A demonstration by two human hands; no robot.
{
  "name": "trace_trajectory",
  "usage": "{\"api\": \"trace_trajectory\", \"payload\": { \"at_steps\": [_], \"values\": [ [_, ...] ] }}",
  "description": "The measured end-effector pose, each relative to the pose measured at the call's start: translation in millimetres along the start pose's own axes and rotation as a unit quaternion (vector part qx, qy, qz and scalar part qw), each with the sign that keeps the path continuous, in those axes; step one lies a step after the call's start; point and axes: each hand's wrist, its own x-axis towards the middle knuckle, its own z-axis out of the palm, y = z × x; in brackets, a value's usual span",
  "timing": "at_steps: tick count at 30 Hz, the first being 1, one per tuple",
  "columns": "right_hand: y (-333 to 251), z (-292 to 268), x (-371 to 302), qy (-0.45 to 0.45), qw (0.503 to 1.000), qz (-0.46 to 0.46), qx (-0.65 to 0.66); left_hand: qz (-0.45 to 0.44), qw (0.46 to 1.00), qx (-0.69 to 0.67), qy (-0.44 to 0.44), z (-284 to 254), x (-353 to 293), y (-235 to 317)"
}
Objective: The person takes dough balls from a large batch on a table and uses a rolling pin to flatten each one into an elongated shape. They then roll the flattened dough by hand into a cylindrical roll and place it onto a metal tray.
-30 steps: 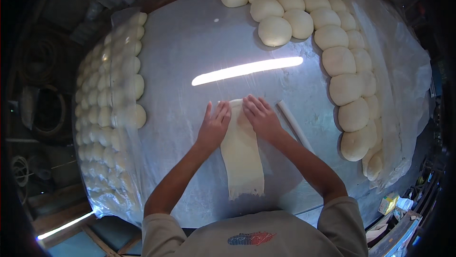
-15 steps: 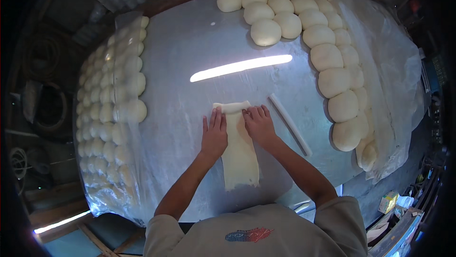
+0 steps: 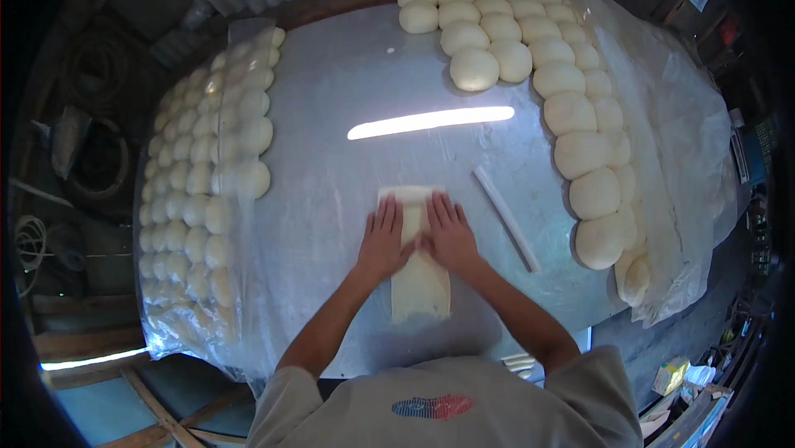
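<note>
A long flat strip of pale dough (image 3: 421,292) lies in front of me, running away from my body. My left hand (image 3: 383,239) rests on its left side, fingers stretched forward and thumb turned inward. On the strip's right side lies my right hand (image 3: 450,235), its fingers also extended and its thumb close to the left one. Both hands are open, palms down; they hide part of the strip's middle. The strip's far end shows beyond my fingertips. A thin white rolling rod (image 3: 507,220) lies slantwise to the right of my right hand, untouched.
Rows of round dough balls (image 3: 595,193) line the right and far side of the metal table (image 3: 319,158), with clear plastic sheeting (image 3: 675,199) beside them. More dough balls (image 3: 197,179) sit under plastic at the left. A small white scrap (image 3: 390,50) lies farther off.
My fingers, earlier at the folded far edge of the dough, now lie flat along it. Both palms have come slightly nearer to me and closer together. The view has shifted a little.
</note>
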Motion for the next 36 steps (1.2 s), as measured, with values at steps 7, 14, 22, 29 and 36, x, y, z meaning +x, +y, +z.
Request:
{"api": "trace_trajectory", "payload": {
  "at_steps": [7, 14, 22, 29, 36],
  "values": [
    [-2.9, -26.1, -14.4, -0.088, 0.996, 0.016, 0.016, -0.051, 0.954, -0.014, -0.295, -61.9, 5.3, 6.6],
    [-13.1, -4.2, -20.6, 0.038, 0.999, 0.027, 0.013, -0.027, 0.998, 0.064, -0.013, -2.1, -11.9, 5.7],
    [-32.0, -22.4, -79.6, -0.065, 0.998, 0.026, -0.009, -0.022, 0.987, 0.016, -0.159, -42.4, -81.6, 26.2],
    [-30.0, -18.6, -49.8, 0.039, 0.998, 0.040, 0.017, -0.039, 0.996, 0.077, 0.028, -8.6, -42.6, 4.9],
    [-42.6, -11.0, -137.5, -0.022, 0.999, 0.032, -0.035, 0.003, 1.000, 0.027, 0.006, 5.6, -140.5, 40.0]
  ]
}}
